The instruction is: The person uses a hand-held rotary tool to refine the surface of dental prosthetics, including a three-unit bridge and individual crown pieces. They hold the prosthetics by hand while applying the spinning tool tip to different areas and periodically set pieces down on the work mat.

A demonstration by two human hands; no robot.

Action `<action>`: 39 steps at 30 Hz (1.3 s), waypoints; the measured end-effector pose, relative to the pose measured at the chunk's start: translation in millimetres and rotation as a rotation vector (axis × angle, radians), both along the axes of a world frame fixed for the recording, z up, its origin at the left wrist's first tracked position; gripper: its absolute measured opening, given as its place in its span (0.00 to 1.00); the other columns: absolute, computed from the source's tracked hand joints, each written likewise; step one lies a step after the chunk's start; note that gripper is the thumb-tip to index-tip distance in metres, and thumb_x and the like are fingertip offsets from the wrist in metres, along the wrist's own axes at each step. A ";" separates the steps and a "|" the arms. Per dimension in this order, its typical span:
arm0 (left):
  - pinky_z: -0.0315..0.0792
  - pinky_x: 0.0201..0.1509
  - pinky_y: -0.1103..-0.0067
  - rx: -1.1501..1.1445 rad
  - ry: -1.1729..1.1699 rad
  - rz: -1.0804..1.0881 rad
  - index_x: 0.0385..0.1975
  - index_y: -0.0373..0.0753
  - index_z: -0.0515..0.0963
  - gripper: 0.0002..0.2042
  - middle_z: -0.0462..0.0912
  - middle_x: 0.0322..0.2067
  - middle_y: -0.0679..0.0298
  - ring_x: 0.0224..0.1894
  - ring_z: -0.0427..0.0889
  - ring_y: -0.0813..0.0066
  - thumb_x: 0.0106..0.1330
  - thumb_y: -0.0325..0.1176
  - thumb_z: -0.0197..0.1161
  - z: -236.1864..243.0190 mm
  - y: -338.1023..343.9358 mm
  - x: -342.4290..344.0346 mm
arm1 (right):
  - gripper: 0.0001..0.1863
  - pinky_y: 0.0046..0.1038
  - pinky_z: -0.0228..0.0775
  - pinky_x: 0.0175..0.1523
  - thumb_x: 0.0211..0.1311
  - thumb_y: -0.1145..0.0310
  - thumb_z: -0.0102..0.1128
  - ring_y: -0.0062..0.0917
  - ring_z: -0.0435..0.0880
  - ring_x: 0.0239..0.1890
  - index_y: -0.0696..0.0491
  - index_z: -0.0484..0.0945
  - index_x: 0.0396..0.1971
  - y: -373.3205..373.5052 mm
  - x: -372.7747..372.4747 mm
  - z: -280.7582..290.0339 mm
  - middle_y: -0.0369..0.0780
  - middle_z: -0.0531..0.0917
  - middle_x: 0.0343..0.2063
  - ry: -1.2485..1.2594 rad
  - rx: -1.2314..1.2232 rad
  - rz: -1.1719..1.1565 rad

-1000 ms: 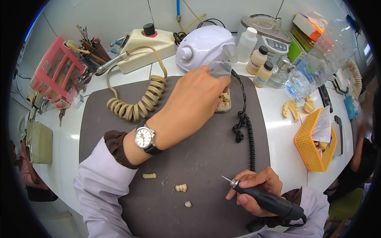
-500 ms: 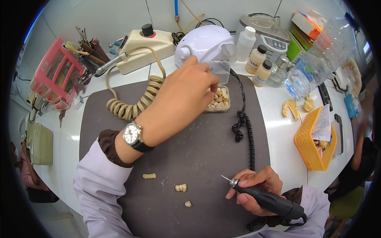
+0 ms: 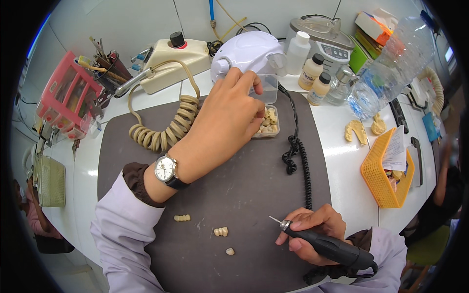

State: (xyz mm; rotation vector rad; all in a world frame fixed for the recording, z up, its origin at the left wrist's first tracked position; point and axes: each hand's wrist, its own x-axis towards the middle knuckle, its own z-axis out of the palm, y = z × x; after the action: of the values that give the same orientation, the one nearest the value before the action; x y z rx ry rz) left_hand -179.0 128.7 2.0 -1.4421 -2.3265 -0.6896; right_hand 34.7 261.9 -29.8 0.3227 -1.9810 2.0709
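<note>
- The landmark is the dark grey, flat mat (image 3: pixel 244 185) with rounded corners, on a white table.
- The left hand (image 3: pixel 227 110) is above the mat's far part. Its fingers are bent and slightly parted; some fingertips are hidden behind the hand, so I cannot tell whether they pinch anything.
- Just beside those fingers, at the mat's far edge, is a clear plastic rectangular box (image 3: pixel 277 128), its transparent lid (image 3: pixel 268 88) standing open on the far side.
- Small cream tooth-shaped pieces (image 3: pixel 269 119) fill much of the box.
- The right hand (image 3: pixel 317 227) is over the mat's near right part, its thumb and fingers closed around a black cylindrical handpiece (image 3: pixel 337 249) with a silver collar and a thin metal tip, which points toward the mat's middle.
- On the mat's near left half lie, well apart from both hands, a pale yellow row of joined teeth (image 3: pixel 182 218), a cream row of joined teeth (image 3: pixel 221 231) and a single whitish crown (image 3: pixel 230 251).
- A black coiled cord (image 3: pixel 308 180) runs along the mat's right side.
- A beige coiled hose (image 3: pixel 161 134) rests on the mat's far left part.
- Right of the mat stands a yellow woven-look plastic basket (image 3: pixel 378 185).
</note>
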 end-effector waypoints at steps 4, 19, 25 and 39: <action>0.64 0.49 0.73 0.009 -0.021 0.012 0.23 0.34 0.78 0.04 0.69 0.41 0.63 0.44 0.66 0.64 0.49 0.26 0.64 -2.9 3.4 3.7 | 0.13 0.26 0.74 0.42 0.47 0.79 0.64 0.23 0.83 0.28 0.61 0.72 0.34 -0.6 0.1 -1.4 0.42 0.81 0.24 0.013 0.013 -0.010; 0.65 0.47 0.73 0.027 0.032 0.041 0.23 0.34 0.76 0.03 0.69 0.40 0.63 0.42 0.67 0.63 0.48 0.24 0.63 -3.6 2.4 1.0 | 0.14 0.22 0.75 0.38 0.46 0.79 0.66 0.26 0.83 0.31 0.61 0.73 0.34 0.0 1.8 -0.7 0.42 0.80 0.27 -0.013 0.032 -0.018; 0.66 0.45 0.73 -0.041 0.007 0.029 0.23 0.35 0.76 0.04 0.69 0.37 0.63 0.41 0.67 0.65 0.48 0.25 0.63 -0.2 1.5 2.9 | 0.13 0.20 0.75 0.35 0.46 0.78 0.66 0.27 0.83 0.32 0.60 0.73 0.33 0.0 2.1 -2.3 0.42 0.80 0.28 -0.008 0.028 -0.028; 0.65 0.46 0.73 -0.027 -0.023 -0.029 0.24 0.34 0.73 0.06 0.69 0.39 0.63 0.41 0.67 0.65 0.54 0.29 0.61 -6.0 4.2 -2.1 | 0.13 0.21 0.75 0.37 0.46 0.78 0.66 0.26 0.83 0.31 0.60 0.74 0.33 -0.5 2.0 -1.6 0.42 0.80 0.27 -0.018 0.023 -0.031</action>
State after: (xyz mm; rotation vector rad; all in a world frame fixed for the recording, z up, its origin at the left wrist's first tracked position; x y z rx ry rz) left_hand -181.2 132.9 -4.0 -1.4899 -2.3450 -0.6889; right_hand 36.6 261.3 -31.4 0.2767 -2.0079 2.0407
